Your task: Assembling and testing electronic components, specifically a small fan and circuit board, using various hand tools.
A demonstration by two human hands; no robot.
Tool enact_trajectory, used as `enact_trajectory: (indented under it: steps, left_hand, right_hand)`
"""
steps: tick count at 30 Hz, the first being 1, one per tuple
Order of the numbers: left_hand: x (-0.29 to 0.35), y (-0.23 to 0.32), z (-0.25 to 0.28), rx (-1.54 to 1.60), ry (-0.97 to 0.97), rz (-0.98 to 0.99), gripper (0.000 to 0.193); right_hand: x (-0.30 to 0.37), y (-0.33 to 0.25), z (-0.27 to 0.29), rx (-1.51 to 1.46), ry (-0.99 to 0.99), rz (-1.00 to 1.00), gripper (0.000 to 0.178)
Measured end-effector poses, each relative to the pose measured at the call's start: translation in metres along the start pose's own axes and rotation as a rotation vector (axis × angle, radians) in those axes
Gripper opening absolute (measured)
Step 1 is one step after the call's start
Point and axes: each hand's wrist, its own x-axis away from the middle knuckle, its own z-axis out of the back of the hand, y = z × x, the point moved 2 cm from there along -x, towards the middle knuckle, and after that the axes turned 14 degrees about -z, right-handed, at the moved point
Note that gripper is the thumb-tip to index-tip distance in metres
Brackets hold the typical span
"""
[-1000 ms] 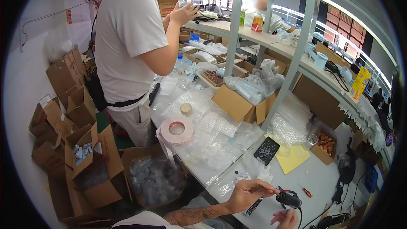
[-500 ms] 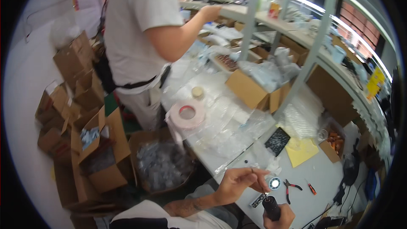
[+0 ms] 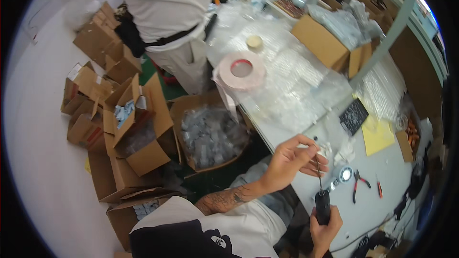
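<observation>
Right hand [image 3: 326, 229] at the lower edge of the view, clenched around the black handle of a screwdriver [image 3: 322, 205]; the thin shaft runs up from the handle toward the left hand. Left hand [image 3: 291, 160] above it, fingers curled, thumb and forefinger pinching at the shaft's tip; whether a small part sits between them cannot be told. Both hands hover over the near edge of the grey bench [image 3: 382, 210], at its left side.

Just right of the shaft: a small round silver part [image 3: 345, 174] lying on the bench, then red-handled pliers [image 3: 358, 185], then a small red tool [image 3: 379, 189]. A crumpled white wrapper [image 3: 343, 152] lies near the left hand's fingers. Further back: a black pad [image 3: 354, 116], a yellow sheet [image 3: 377, 134], clear bubble wrap [image 3: 291, 81], a large tape roll [image 3: 241, 70] and an open carton [image 3: 325, 43].

On the floor left of the bench: a box of bagged parts [image 3: 210, 136] and several open cartons [image 3: 129, 129]. A second person [image 3: 162, 14] in a white shirt stands at the far end of the bench.
</observation>
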Motion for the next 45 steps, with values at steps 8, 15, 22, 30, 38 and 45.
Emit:
enact_trajectory:
  steps: [8, 15, 22, 30, 38, 45]
  left_hand:
    - [0.003, 0.023, -0.010, -0.082, -0.095, -0.158, 0.015]
    - [0.000, 0.020, -0.008, -0.090, -0.167, -0.079, 0.021]
    - [0.001, 0.021, -0.013, -0.206, -0.086, -0.016, 0.025]
    - [0.001, 0.016, -0.010, -0.233, -0.066, -0.080, 0.025]
    - [-0.009, 0.002, 0.001, -0.147, -0.097, -0.042, 0.028]
    - [-0.010, 0.001, 0.007, -0.147, -0.056, -0.007, 0.029]
  right_hand:
    - [-0.003, -0.001, -0.001, -0.128, 0.040, 0.031, 0.023]
    - [0.001, 0.014, -0.002, -0.154, 0.059, 0.057, 0.032]
    - [0.001, 0.013, -0.001, -0.173, -0.051, -0.067, 0.024]
    - [0.000, 0.015, -0.003, -0.188, -0.035, -0.055, 0.024]
    - [-0.004, 0.010, 0.005, -0.219, -0.133, -0.097, 0.022]
    - [0.000, 0.019, 0.003, -0.443, -0.419, -0.212, 0.030]
